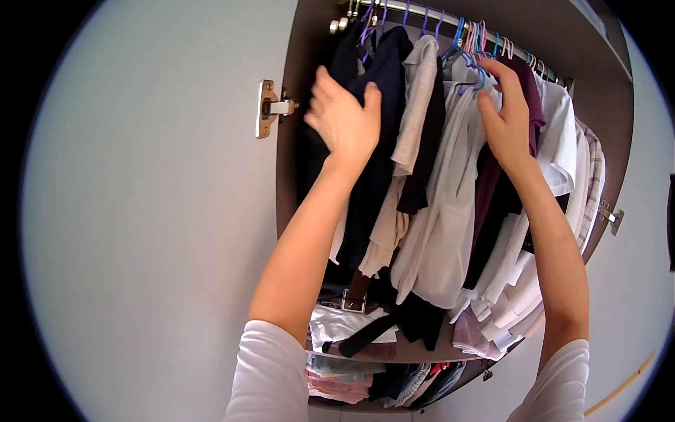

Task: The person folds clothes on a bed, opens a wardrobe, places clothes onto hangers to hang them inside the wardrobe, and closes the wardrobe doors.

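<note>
My left hand [344,118] is in front of the dark navy garment [383,84] at the left end of the wardrobe rail. Its thumb stands apart from the fingers, and nothing shows in its grasp. My right hand [508,116] reaches up beside a blue and purple hanger [481,79], with thumb and fingers curved apart around its hook; whether they touch it I cannot tell. From that hanger falls a sheer white garment [446,190]. Between my hands hang a beige garment [416,105] and a black one [425,169]. A maroon garment [522,77] is behind my right hand.
A metal rail [415,10] carries several hangers. White and plaid shirts [594,176] crowd the right side. A brown belt [360,288] hangs low over folded clothes [344,327]. More piles fill the lower shelf [330,356]. The open door [155,176] stands left on its hinge [271,107].
</note>
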`<state>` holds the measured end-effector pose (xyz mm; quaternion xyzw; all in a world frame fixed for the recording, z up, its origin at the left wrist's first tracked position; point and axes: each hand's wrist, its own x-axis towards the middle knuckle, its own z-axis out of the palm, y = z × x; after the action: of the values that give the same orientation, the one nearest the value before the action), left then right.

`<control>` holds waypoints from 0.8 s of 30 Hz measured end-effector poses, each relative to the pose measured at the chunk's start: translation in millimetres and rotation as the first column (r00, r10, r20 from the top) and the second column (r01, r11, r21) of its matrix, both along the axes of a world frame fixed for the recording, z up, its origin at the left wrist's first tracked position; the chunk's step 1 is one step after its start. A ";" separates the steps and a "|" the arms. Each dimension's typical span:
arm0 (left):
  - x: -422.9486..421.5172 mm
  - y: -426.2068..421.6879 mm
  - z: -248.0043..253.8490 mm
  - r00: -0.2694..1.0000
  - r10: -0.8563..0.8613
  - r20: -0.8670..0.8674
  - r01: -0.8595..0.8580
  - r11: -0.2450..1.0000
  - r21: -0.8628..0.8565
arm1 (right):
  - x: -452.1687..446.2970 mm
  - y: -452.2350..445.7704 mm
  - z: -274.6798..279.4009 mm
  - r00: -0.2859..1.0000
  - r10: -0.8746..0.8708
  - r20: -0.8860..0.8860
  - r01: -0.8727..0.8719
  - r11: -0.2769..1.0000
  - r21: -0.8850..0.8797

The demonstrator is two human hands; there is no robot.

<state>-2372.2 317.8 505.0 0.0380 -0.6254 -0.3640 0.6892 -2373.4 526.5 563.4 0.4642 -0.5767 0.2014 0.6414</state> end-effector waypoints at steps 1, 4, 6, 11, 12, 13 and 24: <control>-15.5 -1.1 -1.6 0.999 -0.030 0.017 0.031 0.996 -0.080 | 0.7 -12.3 4.3 0.996 0.024 -0.086 -0.020 0.999 0.044; -38.7 13.7 -8.8 0.997 -0.066 0.036 0.073 0.966 -0.248 | 11.1 -56.3 14.7 0.974 0.095 -0.208 -0.050 0.977 0.209; -43.2 26.3 -9.9 0.973 -0.209 0.100 0.229 0.931 -0.284 | 24.1 -80.9 13.4 0.990 0.128 -0.054 -0.108 0.954 0.279; -35.6 45.4 -9.9 0.904 -0.341 0.257 0.411 0.859 -0.307 | -23.8 -94.9 25.1 0.996 -0.058 0.066 0.041 0.970 0.239; -32.0 44.5 -9.6 0.906 -0.336 0.259 0.407 0.861 -0.304 | -28.1 -95.8 24.7 0.996 -0.052 0.069 0.034 0.970 0.241; -28.5 43.6 -9.0 0.872 -0.368 0.324 0.461 0.841 -0.285 | -32.3 -96.4 24.3 0.997 -0.062 0.042 0.052 0.976 0.213; -31.5 29.8 -15.5 0.839 -0.380 0.388 0.509 0.801 -0.316 | -34.7 -144.6 79.5 0.699 0.269 0.662 -0.160 0.962 -0.222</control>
<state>-2403.7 347.6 489.5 -0.1999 -0.7768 -0.3685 0.4699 -2408.1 381.9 642.9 0.3720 -0.6979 0.4742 0.3869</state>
